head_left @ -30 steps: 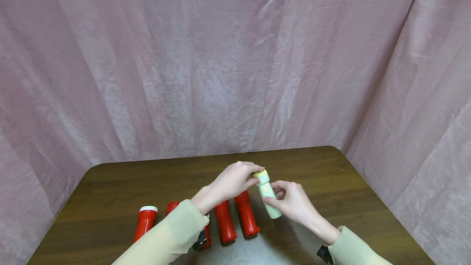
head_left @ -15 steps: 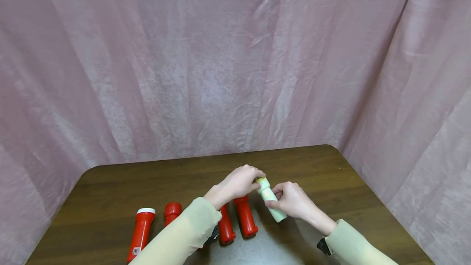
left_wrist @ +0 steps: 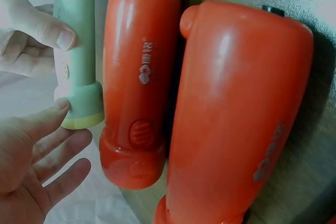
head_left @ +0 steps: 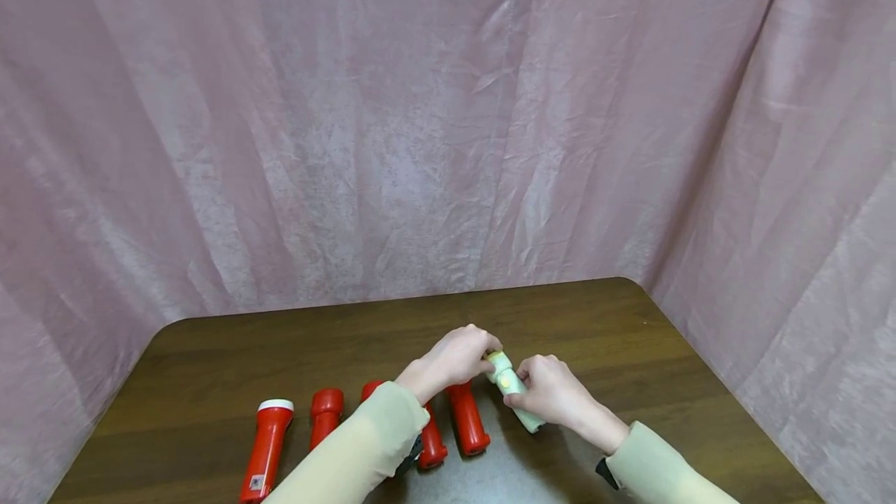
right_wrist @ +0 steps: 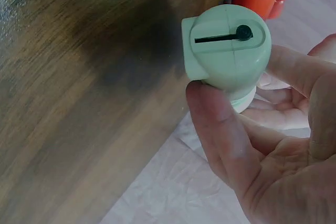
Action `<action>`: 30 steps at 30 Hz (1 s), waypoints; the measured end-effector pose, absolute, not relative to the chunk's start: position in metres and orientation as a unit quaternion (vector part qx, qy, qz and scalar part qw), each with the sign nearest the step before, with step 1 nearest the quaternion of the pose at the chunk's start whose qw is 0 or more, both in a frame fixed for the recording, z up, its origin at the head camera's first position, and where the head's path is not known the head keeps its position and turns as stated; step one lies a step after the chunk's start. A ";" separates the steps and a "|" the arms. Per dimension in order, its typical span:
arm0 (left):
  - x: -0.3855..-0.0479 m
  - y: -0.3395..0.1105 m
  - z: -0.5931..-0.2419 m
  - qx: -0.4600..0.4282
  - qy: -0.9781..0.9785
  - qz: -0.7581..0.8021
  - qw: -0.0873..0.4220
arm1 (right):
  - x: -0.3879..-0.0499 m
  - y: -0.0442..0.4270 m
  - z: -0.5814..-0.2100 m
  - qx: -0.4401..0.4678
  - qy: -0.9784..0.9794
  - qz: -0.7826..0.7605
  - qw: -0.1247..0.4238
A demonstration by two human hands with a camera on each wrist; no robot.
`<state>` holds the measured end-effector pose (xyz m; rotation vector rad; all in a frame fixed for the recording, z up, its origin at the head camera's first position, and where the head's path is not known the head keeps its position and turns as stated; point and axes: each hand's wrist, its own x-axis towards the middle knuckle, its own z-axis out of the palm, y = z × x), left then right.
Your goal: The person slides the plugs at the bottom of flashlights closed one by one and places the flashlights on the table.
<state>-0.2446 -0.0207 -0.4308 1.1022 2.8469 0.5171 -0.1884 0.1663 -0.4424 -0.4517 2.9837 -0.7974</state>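
A pale green flashlight (head_left: 513, 389) with a yellow rim is held between both hands, slanted over the table. My left hand (head_left: 451, 364) pinches its head end; in the left wrist view, the thumb lies on the head and the fingers curve below. My right hand (head_left: 558, 393) grips the body between thumb and fingers. The right wrist view shows the flashlight's tail end (right_wrist: 220, 61), with a dark slot and a round black knob. Just left of it lies a red flashlight (head_left: 467, 420), also seen as a red flashlight (left_wrist: 139, 77) beside the green one.
Several more red flashlights lie in a row to the left, partly behind the left sleeve (head_left: 364, 442). A white-rimmed red flashlight (head_left: 266, 449) is the leftmost. The brown wooden table (head_left: 280, 348) ends at a pink curtain (head_left: 406, 138).
Both hands have lowered the green flashlight slightly toward the near side, and it slants more. The left forearm has shifted right, so more of the red flashlights on the left shows.
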 end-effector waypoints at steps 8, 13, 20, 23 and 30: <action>-0.246 -0.019 -0.440 0.348 0.925 0.148 0.026 | -0.186 0.160 -0.453 -0.143 0.961 -0.237 0.000; -0.247 -0.018 -0.445 0.339 0.930 0.139 0.033 | -0.184 0.158 -0.457 -0.146 0.963 -0.226 -0.011; -0.247 -0.019 -0.449 0.335 0.931 0.141 0.035 | -0.180 0.160 -0.460 -0.151 0.960 -0.233 -0.019; -0.248 -0.019 -0.451 0.340 0.928 0.146 0.036 | -0.178 0.162 -0.461 -0.150 0.958 -0.243 -0.020; -0.249 -0.020 -0.454 0.342 0.926 0.154 0.031 | -0.179 0.166 -0.461 -0.141 0.953 -0.269 -0.009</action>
